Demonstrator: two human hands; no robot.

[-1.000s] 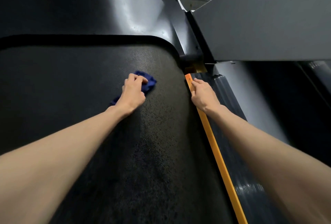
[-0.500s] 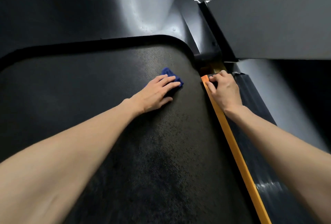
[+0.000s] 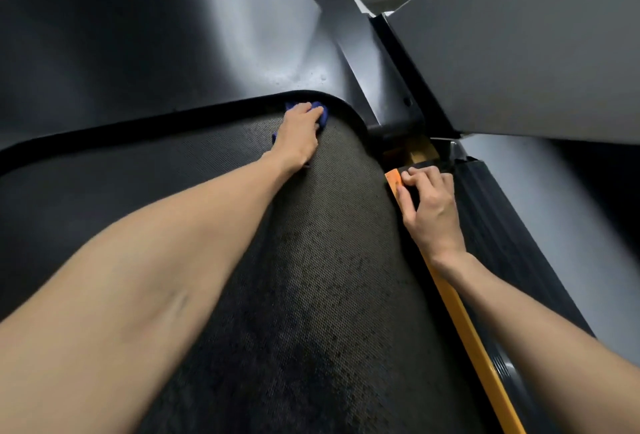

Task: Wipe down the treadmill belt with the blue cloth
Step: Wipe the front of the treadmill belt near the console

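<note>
The black textured treadmill belt (image 3: pixel 311 295) runs away from me down the middle. At its far end, right at the curved edge under the motor cover, lies the blue cloth (image 3: pixel 322 115). My left hand (image 3: pixel 298 133) lies flat on top of it and presses it onto the belt; only bits of cloth show around the fingers. My right hand (image 3: pixel 431 206) rests on the front end of the right side rail (image 3: pixel 485 211), its fingers curled over the rail and its thumb against the orange strip (image 3: pixel 464 326).
The glossy dark motor cover (image 3: pixel 207 52) rises just beyond the belt's far end. A grey panel (image 3: pixel 519 45) slants overhead at the upper right. A dark upright post (image 3: pixel 391 97) stands between the cover and the panel.
My left hand has slid the cloth forward up the belt to its far edge. My right hand has stayed at the front of the side rail, with its fingers curled more.
</note>
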